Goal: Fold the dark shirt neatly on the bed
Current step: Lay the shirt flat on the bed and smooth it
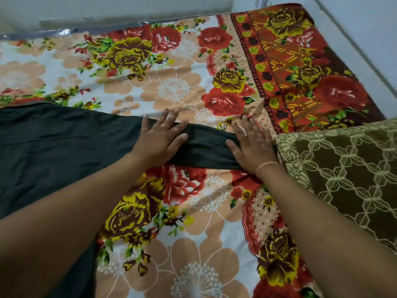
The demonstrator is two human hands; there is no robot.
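Observation:
The dark shirt (55, 147) lies spread flat on the left half of the bed, its body running off the left edge of view. One sleeve (206, 149) stretches out to the right across the floral sheet. My left hand (160, 139) rests flat on the sleeve near the shoulder, fingers spread. My right hand (251, 145) presses flat on the cuff end of the sleeve, fingers apart, a thin band on the wrist. Neither hand grips the cloth. My left forearm hides part of the shirt's lower side.
The bed is covered by a floral sheet (178, 87) with red and yellow roses. A brown patterned pillow (348, 179) lies at the right, touching my right hand's side. Pale walls (129, 7) border the bed at the top and right.

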